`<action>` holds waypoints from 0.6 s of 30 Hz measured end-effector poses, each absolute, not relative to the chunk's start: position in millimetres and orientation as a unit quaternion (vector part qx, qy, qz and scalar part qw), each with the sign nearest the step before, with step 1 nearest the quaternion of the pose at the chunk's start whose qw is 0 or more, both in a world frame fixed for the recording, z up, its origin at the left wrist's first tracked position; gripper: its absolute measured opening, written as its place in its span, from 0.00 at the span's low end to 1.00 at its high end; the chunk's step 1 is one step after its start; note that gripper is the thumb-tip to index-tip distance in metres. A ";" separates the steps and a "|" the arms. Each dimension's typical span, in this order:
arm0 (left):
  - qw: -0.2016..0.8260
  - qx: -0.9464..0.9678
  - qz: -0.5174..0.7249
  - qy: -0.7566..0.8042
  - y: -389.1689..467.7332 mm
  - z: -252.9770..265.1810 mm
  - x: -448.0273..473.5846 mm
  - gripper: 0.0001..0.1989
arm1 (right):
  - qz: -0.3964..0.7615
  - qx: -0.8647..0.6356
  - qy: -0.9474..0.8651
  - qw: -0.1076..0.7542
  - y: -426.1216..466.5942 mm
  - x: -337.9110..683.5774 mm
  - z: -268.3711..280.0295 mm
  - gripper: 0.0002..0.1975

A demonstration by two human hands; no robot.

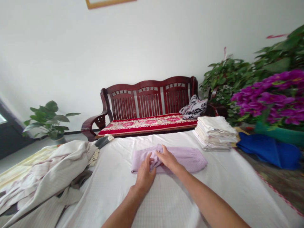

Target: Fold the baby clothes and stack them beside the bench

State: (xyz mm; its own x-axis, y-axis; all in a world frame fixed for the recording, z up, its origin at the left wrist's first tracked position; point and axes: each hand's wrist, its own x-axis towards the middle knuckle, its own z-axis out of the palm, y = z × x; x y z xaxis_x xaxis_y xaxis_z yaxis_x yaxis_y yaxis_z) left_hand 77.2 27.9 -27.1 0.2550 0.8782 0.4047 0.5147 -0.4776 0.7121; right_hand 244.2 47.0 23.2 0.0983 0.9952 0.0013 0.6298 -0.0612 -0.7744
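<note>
A lilac knitted garment (187,158) lies on the white cloth in front of me, folded into a long flat strip. Its ribbed end points right, and a loose part is bunched up near the middle. My left hand (145,174) is closed on the near side of that bunch, thumb and fingers curled at the fabric. From the right, my right hand (168,160) pinches the same bunch, its fingertips partly hidden in the folds. The two hands are close together, a little apart.
A stack of folded pale cloths (215,133) stands at the right back. Rumpled clothes (68,161) are heaped on the left. A white cloth (171,202) covers the surface. Beyond are a wooden bench (149,98), blue fabric (268,150), purple flowers (273,95) and a potted plant (52,120).
</note>
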 end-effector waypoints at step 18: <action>0.022 0.779 0.335 0.530 23.2 -10.6 61.0 0.34 | 0.250 -0.644 -0.556 0.463 50.5 324.0 50.5 0.37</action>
State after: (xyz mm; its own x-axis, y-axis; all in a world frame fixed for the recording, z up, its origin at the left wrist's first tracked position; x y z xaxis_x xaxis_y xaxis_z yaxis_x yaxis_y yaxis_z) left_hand 61.0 23.2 -10.6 0.2135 0.8401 0.4986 0.8102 -0.4375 0.3901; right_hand 324.0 50.5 50.5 0.2569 0.9473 0.1917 0.4838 0.0456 -0.8740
